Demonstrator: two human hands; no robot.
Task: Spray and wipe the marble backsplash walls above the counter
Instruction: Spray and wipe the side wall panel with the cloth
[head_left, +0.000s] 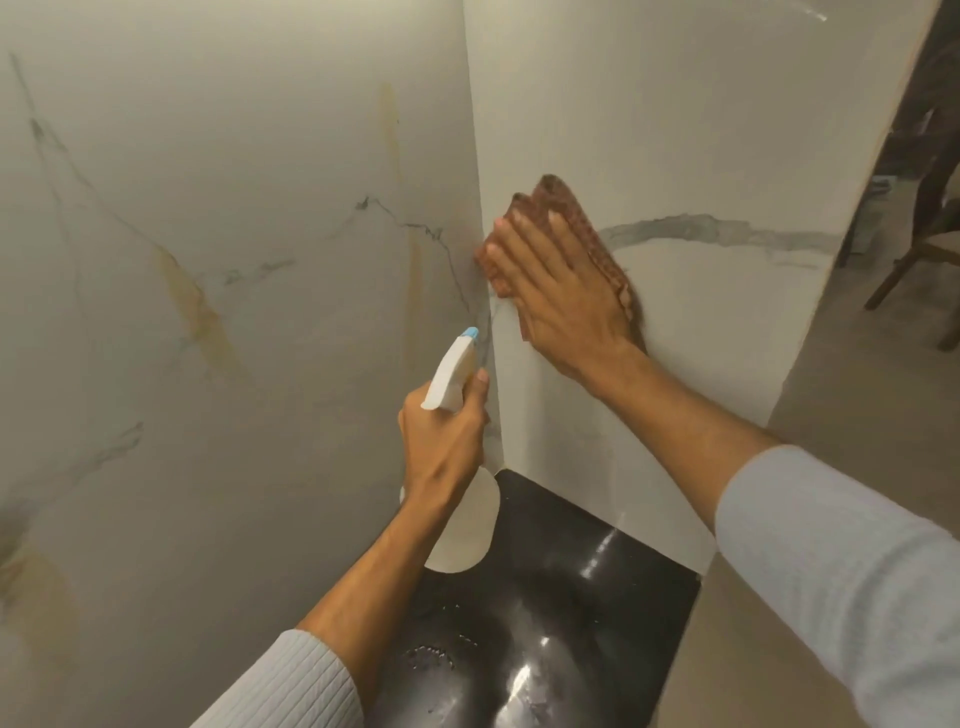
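Two white marble backsplash walls meet in a corner: the left wall carries grey veins and yellowish streaks, the right wall has a broad grey vein. My right hand presses a folded brown cloth flat against the right wall, just beside the corner. My left hand grips a white spray bottle by its neck. The bottle's blue-tipped nozzle points up toward the corner. Part of the bottle body is hidden behind my wrist.
A glossy black counter lies below the corner, with small wet droplets near its front. The right wall ends at an edge, beyond which wooden chair legs stand on a beige floor.
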